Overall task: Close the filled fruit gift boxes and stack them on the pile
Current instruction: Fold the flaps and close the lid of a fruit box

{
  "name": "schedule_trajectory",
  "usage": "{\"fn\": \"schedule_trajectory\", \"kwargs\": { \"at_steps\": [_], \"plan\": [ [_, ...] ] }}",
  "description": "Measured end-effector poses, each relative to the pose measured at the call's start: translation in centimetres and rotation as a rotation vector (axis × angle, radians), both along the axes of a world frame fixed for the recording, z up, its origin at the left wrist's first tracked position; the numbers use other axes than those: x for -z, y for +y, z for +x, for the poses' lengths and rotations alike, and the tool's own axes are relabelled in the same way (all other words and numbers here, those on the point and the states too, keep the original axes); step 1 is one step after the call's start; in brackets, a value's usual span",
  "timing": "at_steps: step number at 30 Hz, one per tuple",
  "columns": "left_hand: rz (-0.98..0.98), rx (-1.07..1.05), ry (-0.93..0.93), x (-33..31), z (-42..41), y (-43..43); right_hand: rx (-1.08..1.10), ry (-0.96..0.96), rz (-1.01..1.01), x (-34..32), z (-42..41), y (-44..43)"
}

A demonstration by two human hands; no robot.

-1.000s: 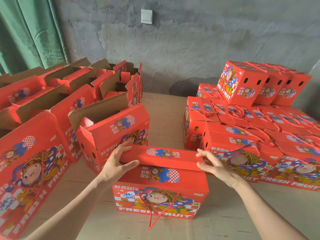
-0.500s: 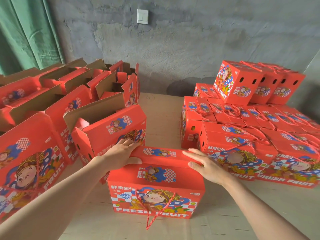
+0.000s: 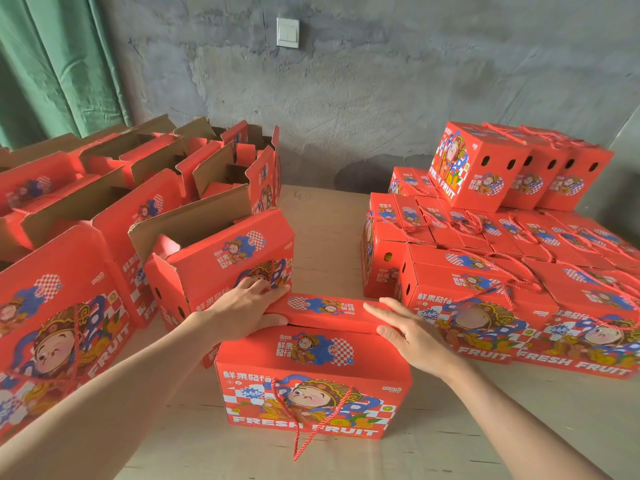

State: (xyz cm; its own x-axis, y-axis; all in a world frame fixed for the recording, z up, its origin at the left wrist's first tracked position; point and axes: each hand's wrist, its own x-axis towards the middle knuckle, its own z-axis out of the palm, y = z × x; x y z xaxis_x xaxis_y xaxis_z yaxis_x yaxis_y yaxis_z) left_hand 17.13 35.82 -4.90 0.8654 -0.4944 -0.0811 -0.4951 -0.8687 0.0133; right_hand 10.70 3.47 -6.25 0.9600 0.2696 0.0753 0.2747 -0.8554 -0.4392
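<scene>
– Red box (image 3: 311,382) at the middle of the tabletop's (image 3: 329,237) near edge: is it shut yet?

– Nearly. Its top flap (image 3: 325,311) is folded over, but a dark gap shows under the flap's front edge, so I judge it is not tucked in.

– And the hands?

– The left grip (image 3: 242,310) pinches the flap's left end, thumb along the front edge and fingers over the top. The right grip (image 3: 412,336) lies on the right end with fingers straight. It holds nothing and only presses.

– The handle?

– A red cord (image 3: 311,420) hangs loose down the box's front face.

– How much is done?

– A good deal. The pile (image 3: 485,292) of closed boxes fills the right side of the tabletop. It has a full lower layer, and three boxes (image 3: 485,168) start a second layer towards the far right corner.

– What is left?

– This one needs its flap seated, then lifting onto the pile. After that come the open boxes (image 3: 214,251) along the left side, flaps up, a good number of them running back to the far left corner. I cannot see what lies inside them.

– Where would this one go?

– My guess is beside the three on top, since the lower layer looks full at the front.
</scene>
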Motion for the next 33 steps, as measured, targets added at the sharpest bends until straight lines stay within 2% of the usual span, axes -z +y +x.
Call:
{"fn": "schedule_trajectory", "kwargs": {
  "at_steps": [10,12,14,16,18,22,24,26,28,33],
  "plan": [
    [0.037,-0.033,0.149,0.0,-0.1,-0.3,-0.058,0.1,0.039,0.1,-0.3,0.0],
    [0.04,-0.035,0.149,0.2,-0.1,-0.2,-0.049,0.135,-0.072,-0.2,-0.2,-0.2],
    [0.028,-0.038,0.156,0.2,0.0,-0.1,-0.061,0.075,-0.262,-0.6,-0.2,-0.1],
    [0.005,-0.039,0.147,0.4,-0.1,0.0,-0.111,-0.018,-0.331,-0.7,-0.6,0.7],
    [-0.003,-0.037,0.122,1.0,-0.4,-0.1,-0.16,-0.014,-0.356,-0.2,-1.3,1.7],
    [0.015,-0.073,0.11,1.3,-0.7,-0.7,-0.162,0.076,-0.317,0.2,-1.3,2.2],
    [0.02,-0.069,0.037,1.0,-1.3,-0.8,-0.181,0.087,-0.263,0.1,-1.2,1.7],
    [-0.039,-0.036,-0.071,1.7,-3.1,-0.8,-0.174,0.046,-0.146,0.6,-1.6,1.2],
    [-0.141,-0.014,-0.093,2.9,-5.2,-0.8,-0.153,0.026,-0.059,1.2,-1.9,1.0],
    [-0.227,-0.015,-0.028,3.0,-5.5,-0.8,-0.14,0.065,-0.26,-0.3,0.0,0.9]
  ]
}}
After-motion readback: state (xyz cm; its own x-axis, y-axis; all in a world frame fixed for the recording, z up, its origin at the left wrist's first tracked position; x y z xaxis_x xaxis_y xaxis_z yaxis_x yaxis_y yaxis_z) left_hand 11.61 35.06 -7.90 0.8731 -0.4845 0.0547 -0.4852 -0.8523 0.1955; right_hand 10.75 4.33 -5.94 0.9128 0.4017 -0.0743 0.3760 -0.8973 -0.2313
